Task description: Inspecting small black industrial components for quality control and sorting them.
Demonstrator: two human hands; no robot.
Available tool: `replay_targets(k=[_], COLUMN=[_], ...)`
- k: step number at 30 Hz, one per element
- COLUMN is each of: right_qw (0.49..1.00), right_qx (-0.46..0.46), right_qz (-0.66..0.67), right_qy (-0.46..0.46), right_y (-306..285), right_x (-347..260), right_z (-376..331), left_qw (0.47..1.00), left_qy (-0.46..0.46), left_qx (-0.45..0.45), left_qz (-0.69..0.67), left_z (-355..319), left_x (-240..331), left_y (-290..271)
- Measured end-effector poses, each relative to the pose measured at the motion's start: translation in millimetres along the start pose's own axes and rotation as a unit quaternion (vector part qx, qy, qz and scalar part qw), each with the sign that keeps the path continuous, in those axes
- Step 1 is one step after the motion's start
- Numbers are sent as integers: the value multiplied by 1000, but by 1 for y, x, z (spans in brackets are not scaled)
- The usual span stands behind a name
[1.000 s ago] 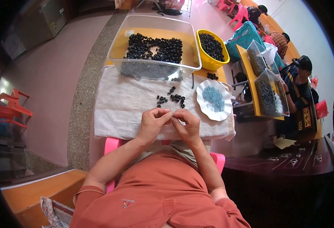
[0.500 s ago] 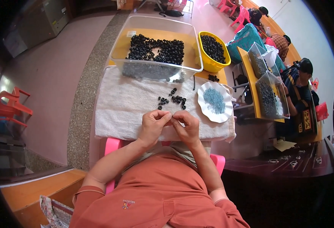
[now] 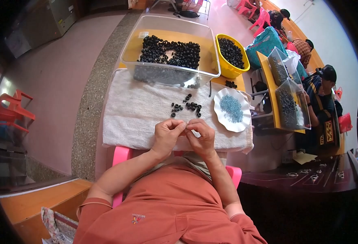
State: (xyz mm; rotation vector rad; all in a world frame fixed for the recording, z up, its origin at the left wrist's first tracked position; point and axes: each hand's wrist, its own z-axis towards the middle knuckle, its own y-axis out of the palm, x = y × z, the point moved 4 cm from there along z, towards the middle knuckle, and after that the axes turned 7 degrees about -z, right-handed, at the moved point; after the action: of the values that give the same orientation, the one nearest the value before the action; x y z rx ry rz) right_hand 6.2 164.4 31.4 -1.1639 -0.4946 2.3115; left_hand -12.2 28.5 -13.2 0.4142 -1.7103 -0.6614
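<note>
My left hand (image 3: 167,134) and my right hand (image 3: 201,136) meet fingertip to fingertip above the near part of a white cloth (image 3: 126,118). Both are closed in a pinch, and whatever lies between the fingers is too small or hidden to make out. Just beyond them a loose group of small black ring-shaped parts (image 3: 193,106) rests on the cloth. To the right of these stands a white scalloped plate (image 3: 221,122) holding many tiny pale-blue translucent pieces (image 3: 232,108).
A clear plastic bin (image 3: 170,67) with many black parts stands at the far side, beside a yellow basket (image 3: 227,72) of similar parts. Farther right, a side table (image 3: 270,87) holds clear boxes, near a seated person (image 3: 323,93). A red chair (image 3: 12,112) is at left.
The view has shifted slightly. My hands keep nearly the same pinched pose, fingertips together, with only a small movement of the fingers.
</note>
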Motion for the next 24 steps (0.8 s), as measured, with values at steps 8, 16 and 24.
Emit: replay_targets(k=[8, 16, 24], right_qw=[999, 951, 948], right_qx=[-4, -43, -57], right_qz=[35, 213, 217], right_qy=[38, 220, 224], right_y=[7, 5, 7], right_x=[4, 21, 34], right_z=[-6, -14, -18], left_qw=[1000, 1000, 1000], left_qy=[20, -4, -5], left_qx=[6, -6, -14], left_qz=[4, -18, -19], left_z=[1, 2, 2], left_x=[-3, 0, -1], left_y=[-3, 1, 1])
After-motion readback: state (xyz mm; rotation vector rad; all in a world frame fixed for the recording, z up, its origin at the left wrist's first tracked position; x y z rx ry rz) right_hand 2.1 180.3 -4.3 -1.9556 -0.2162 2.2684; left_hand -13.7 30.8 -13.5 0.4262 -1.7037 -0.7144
